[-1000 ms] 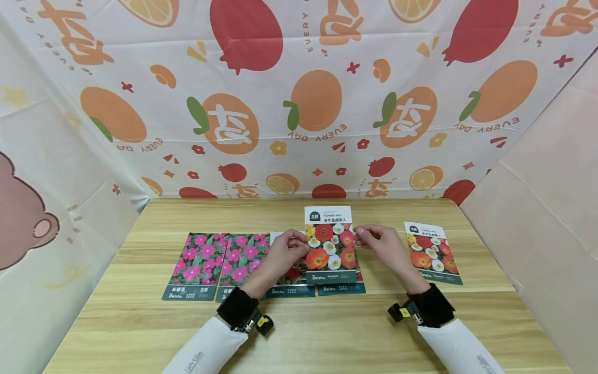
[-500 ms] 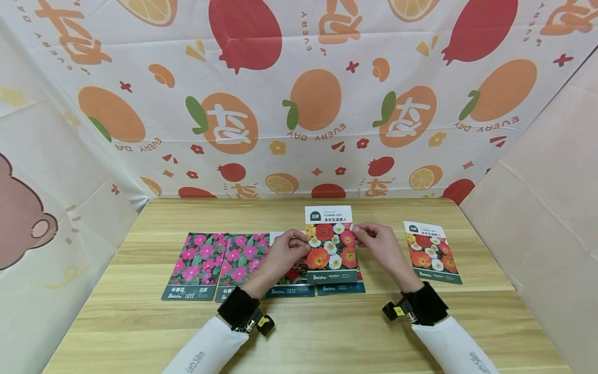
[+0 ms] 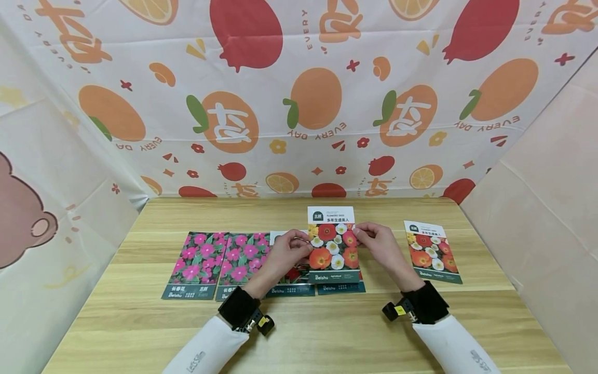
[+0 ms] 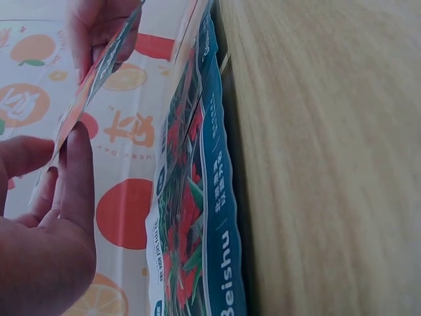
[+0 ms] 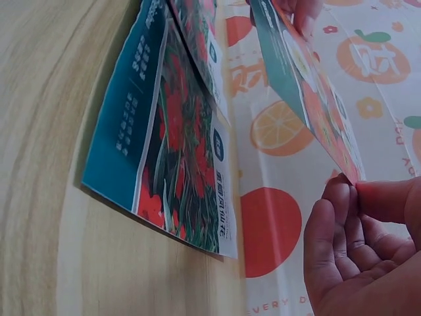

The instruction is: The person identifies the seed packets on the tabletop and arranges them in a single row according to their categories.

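Observation:
Between both hands a poppy seed packet (image 3: 334, 249), white at the top with red, orange and white blooms, is held above the table. My left hand (image 3: 287, 254) pinches its left edge between thumb and fingers. On the opposite edge, my right hand (image 3: 380, 246) pinches with thumb and forefinger. Underneath lie two red-flowered packets: one (image 3: 292, 291) partly behind my left hand, the other (image 3: 341, 288) mostly covered by the held packet. Both wrist views show the held packet (image 4: 92, 85) raised apart from the red-flowered packet (image 5: 181, 151) on the table.
Two pink-flowered packets (image 3: 198, 262) (image 3: 243, 254) lie side by side at the left of the wooden table (image 3: 327, 332). A second poppy packet (image 3: 432, 252) lies at the right, slightly turned. A fruit-print cloth (image 3: 317, 150) hangs behind the table's back edge.
The held poppy packet has shifted slightly to the right. My right hand's grip has moved a little left, farther onto the packet's edge. The packets on the table stay put.

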A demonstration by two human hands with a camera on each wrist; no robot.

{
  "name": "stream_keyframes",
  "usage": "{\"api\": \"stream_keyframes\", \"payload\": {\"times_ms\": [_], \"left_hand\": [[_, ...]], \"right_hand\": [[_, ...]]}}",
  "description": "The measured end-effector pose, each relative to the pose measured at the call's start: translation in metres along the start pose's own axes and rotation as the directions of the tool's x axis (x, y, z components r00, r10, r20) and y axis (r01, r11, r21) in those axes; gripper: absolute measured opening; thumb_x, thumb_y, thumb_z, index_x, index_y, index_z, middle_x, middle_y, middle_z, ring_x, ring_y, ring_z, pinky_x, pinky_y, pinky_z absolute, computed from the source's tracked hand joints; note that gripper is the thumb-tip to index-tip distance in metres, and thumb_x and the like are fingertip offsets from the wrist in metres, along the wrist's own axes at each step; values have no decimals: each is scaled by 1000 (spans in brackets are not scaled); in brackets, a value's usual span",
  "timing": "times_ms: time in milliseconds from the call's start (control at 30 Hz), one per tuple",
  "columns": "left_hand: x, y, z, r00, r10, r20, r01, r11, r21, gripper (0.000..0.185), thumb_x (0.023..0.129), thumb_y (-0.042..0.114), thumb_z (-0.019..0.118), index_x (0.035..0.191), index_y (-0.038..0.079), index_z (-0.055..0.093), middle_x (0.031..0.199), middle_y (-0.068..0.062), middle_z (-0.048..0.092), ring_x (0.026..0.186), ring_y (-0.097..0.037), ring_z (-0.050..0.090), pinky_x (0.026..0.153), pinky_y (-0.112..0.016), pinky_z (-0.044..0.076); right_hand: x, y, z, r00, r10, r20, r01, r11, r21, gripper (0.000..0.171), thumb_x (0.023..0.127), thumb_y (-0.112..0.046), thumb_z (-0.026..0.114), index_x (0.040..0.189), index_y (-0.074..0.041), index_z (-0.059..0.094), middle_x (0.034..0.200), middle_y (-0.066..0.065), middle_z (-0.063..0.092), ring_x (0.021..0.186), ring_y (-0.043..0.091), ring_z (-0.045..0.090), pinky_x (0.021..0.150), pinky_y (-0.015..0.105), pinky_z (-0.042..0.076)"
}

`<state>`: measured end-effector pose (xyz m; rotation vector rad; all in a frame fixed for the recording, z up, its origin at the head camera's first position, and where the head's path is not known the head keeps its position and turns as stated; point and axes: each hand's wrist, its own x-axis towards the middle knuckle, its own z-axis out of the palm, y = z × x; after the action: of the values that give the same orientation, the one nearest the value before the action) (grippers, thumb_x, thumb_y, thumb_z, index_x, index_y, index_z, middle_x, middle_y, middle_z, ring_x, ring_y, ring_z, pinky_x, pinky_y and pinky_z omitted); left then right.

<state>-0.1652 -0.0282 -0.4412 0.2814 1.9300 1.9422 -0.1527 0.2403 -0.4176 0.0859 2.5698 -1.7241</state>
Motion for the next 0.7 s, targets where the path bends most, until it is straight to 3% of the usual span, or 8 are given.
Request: {"api": "stream_keyframes", "payload": {"times_ms": [133, 233, 433, 700], "left_hand": [[-3, 0, -4, 997, 18, 70, -16, 999, -29, 33, 104, 10, 62, 133, -2, 53, 112, -21, 70, 95, -33, 71, 90, -44, 60], [-6, 0, -9, 997, 14, 82, -11, 999, -36, 38, 104, 11, 61, 137, -5, 50, 120, -29, 66, 104, -44, 68, 93, -48, 59], [-9, 1, -25, 999, 21, 33, -20, 1000, -21, 41, 106, 10, 59, 141, -8, 47, 126, -34, 62, 108, -44, 67, 94, -47, 59], [-17, 1, -53, 997, 66, -36, -65, 997, 38, 42, 106, 11, 57, 141, -8, 46, 122, -30, 64, 104, -37, 71, 93, -47, 59]], "right_hand": [[0, 1, -7, 999, 48, 23, -49, 996, 72, 34, 109, -15, 55, 132, 10, 60, 110, 16, 68, 88, 10, 68, 86, 34, 61], [-1, 3, -17, 997, 73, 31, -76, 992, 103, 37, 110, -16, 54, 136, 11, 56, 110, 14, 66, 87, 8, 68, 84, 30, 61], [-3, 14, -47, 993, 120, -2, -120, 991, 55, 46, 111, -23, 52, 144, 9, 51, 119, 16, 64, 91, 4, 66, 85, 27, 60], [-5, 34, -78, 980, 181, -79, -183, 983, -18, 52, 111, -29, 51, 146, 9, 49, 121, 15, 63, 89, 1, 62, 80, 20, 58]]}}
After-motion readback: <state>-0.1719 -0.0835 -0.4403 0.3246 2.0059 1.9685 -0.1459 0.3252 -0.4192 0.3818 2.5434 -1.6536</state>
